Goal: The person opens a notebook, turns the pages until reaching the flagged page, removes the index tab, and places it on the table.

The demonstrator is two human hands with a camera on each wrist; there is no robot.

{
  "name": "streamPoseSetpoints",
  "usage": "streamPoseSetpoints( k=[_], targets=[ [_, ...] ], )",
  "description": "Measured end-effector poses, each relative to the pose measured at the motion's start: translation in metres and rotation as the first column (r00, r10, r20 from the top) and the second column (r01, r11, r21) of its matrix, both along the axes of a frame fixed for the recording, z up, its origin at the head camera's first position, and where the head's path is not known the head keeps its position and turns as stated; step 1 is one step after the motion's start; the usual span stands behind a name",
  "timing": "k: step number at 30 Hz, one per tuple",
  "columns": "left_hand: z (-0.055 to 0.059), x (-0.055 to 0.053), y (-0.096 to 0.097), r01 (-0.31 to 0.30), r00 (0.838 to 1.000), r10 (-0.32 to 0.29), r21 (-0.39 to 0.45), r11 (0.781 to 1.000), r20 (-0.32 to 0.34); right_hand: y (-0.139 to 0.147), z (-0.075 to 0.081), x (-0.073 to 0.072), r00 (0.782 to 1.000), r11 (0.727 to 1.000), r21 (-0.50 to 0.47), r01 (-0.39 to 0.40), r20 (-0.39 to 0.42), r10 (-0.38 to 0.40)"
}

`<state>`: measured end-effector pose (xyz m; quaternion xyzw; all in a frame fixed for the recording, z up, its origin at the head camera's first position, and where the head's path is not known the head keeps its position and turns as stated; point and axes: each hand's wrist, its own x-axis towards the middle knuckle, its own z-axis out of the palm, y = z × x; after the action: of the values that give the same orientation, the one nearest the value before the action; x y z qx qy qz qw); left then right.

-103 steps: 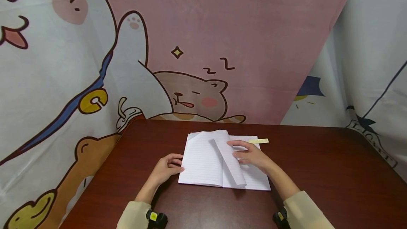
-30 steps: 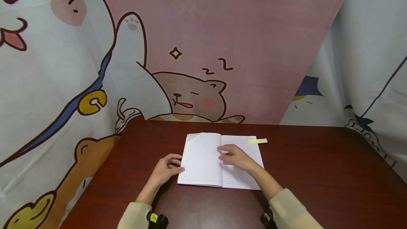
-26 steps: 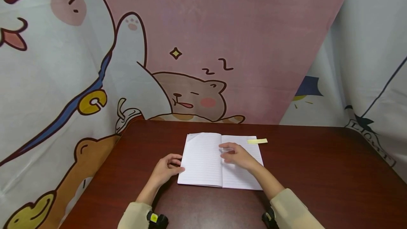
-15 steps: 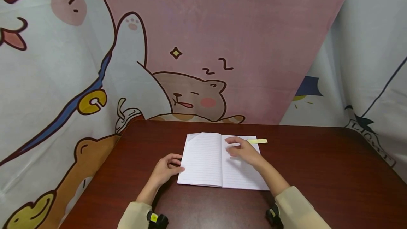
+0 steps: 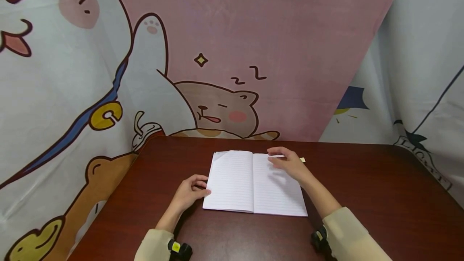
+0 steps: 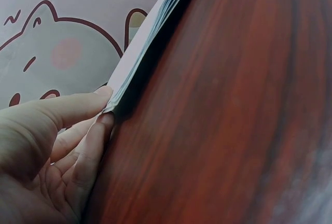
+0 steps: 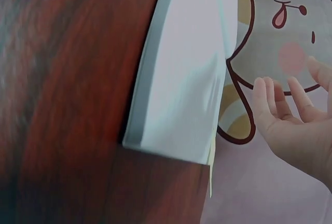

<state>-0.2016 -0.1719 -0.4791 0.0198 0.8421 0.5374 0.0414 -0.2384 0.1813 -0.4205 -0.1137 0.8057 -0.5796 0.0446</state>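
Note:
An open lined notebook (image 5: 232,184) lies on the dark wooden table (image 5: 362,188), both pages flat and blank apart from ruling. My left hand (image 5: 188,192) pinches its left edge; in the left wrist view the thumb (image 6: 78,107) is on top and fingertips are under the pages. Above the top of the right-hand page hovers my right hand (image 5: 290,164), holding nothing, fingers loosely bent and spread in the right wrist view. A pale yellow paper strip (image 5: 302,160) sticks out past the notebook's right edge, mostly hidden behind that hand; the right wrist view shows the strip (image 7: 211,175) edge-on.
Behind the table hangs a cartoon-printed cloth (image 5: 297,63); a pale curtain (image 5: 427,59) is at the right. Both wrists wear small black cameras, the left camera (image 5: 180,249) and the right camera (image 5: 319,237), beside beige sleeves.
A page lifted by the right hand in the oldest frame now lies flat. Since then, the right hand has moved from the notebook's middle toward the upper right. The left hand stays at the edge.

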Motion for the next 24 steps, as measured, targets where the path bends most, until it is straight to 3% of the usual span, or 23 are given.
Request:
streamPoseSetpoints(
  k=[14,24],
  targets=[
    [0.001,-0.001,0.000,0.003,1.000,-0.003,-0.004,1.000,0.007,0.029,0.001,-0.008,0.994,0.993,0.047,0.107,-0.038,-0.105],
    [0.000,-0.001,0.000,-0.012,1.000,0.012,-0.002,1.000,0.013,0.049,-0.003,-0.013,0.978,0.975,0.087,0.203,-0.068,-0.197]
  ],
)
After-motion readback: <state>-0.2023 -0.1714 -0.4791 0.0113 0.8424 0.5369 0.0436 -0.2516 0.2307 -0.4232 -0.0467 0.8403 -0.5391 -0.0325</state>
